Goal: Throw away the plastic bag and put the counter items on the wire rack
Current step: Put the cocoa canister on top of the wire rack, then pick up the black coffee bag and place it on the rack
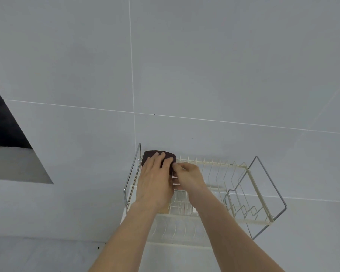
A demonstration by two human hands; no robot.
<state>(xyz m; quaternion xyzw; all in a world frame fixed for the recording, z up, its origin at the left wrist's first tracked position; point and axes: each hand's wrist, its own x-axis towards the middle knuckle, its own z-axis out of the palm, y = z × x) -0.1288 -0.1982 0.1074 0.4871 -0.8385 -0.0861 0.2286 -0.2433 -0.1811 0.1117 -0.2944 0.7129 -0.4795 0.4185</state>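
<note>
A cream wire rack (249, 219) with chrome end frames stands against the tiled wall. At its far left end sits a dark brown, rounded flat object (151, 155). My left hand (155, 179) lies flat over it, fingers spread across its top. My right hand (188, 176) pinches the object's right edge, where a small pink part shows. Most of the object is hidden under my hands. No plastic bag is in view.
Grey wall tiles fill the upper view. A dark opening (6, 126) with a pale ledge lies at the left. The pale counter (37, 254) runs along the bottom left. The rack's right half holds upright wire dividers (234, 185).
</note>
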